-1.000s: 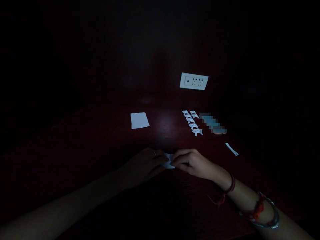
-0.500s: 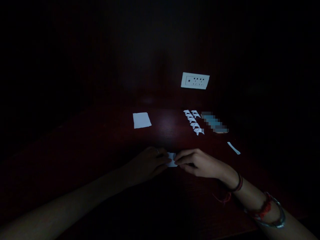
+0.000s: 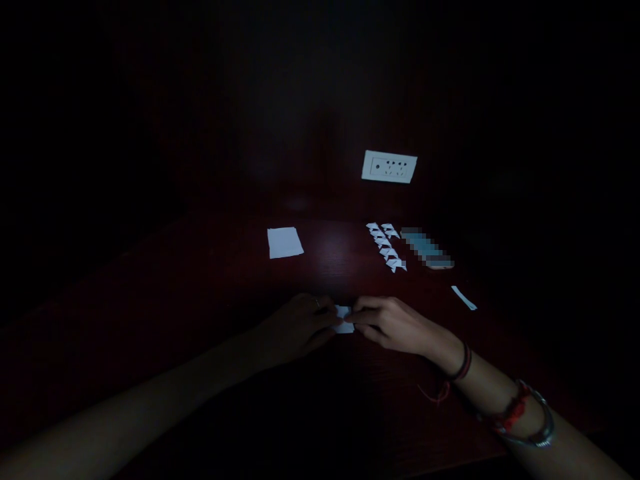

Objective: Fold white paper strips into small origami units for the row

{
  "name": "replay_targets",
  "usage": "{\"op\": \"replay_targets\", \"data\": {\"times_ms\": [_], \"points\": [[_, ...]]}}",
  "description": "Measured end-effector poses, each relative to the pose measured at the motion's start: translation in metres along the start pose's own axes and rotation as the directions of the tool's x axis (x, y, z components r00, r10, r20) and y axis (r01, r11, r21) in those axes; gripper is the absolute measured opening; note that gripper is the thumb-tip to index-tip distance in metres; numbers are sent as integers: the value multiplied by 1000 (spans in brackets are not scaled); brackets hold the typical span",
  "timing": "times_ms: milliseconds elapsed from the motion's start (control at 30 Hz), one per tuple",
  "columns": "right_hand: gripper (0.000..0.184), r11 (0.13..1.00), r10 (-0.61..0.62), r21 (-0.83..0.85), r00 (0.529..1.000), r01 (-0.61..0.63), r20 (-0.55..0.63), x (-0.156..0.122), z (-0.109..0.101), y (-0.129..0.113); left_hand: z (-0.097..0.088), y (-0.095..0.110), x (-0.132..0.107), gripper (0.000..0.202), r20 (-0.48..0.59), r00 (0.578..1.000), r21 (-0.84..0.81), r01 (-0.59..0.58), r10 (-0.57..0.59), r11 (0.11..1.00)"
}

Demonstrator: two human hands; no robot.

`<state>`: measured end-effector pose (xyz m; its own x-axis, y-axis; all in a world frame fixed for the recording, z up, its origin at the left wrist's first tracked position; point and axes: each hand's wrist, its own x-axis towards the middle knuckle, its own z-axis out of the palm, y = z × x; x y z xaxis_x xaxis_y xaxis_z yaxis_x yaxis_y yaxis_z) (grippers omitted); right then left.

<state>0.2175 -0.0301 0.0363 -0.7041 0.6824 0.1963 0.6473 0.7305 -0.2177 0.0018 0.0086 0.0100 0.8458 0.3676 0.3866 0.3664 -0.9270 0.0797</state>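
A small white piece of paper [image 3: 344,329] lies on the dark red table between my two hands, with a crease or fold faintly visible on it. My left hand [image 3: 305,327], dim in shadow and wearing a ring, grips its left side with fingers pressed together. From the other side my right hand [image 3: 395,325] reaches in, its index fingertip touching the paper near the middle and the other fingers bent at the right edge. Bracelets circle the right wrist. Just how the thumbs sit is too dark to make out.
Farther back on the left lies a stack of white paper sheets [image 3: 285,243]. Several folded paper pieces [image 3: 384,244] form two rows on the right, beside a blurred phone-like object [image 3: 427,249]. A narrow paper strip [image 3: 464,298] lies nearer. On the wall is a socket panel [image 3: 389,167].
My right hand has shifted slightly left, its index fingertip now farther in over the paper. The left hand holds nearly the same place. The whole view has moved a little.
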Motion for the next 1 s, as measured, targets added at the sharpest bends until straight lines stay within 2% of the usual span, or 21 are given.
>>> {"op": "replay_targets", "data": {"times_ms": [267, 700, 800, 1000], "points": [[24, 976, -29, -213, 998, 39, 47, 3, -5, -4, -5, 4, 5, 19, 48, 999, 21, 14, -15, 1000], [24, 944, -10, -329, 999, 23, 40, -4, -8, -1, -6, 8, 2, 18, 77, 993, -13, 86, -85, 996], [27, 947, 11, -320, 999, 0, 30, -8, -7, 5, -5, 8, 2, 17, 70, 994, -13, 89, -88, 996], [46, 983, 2, -183, 999, 5, 34, -5, -3, 4, -6, 11, 2, 18, 38, 995, -10, 98, -97, 995]]}}
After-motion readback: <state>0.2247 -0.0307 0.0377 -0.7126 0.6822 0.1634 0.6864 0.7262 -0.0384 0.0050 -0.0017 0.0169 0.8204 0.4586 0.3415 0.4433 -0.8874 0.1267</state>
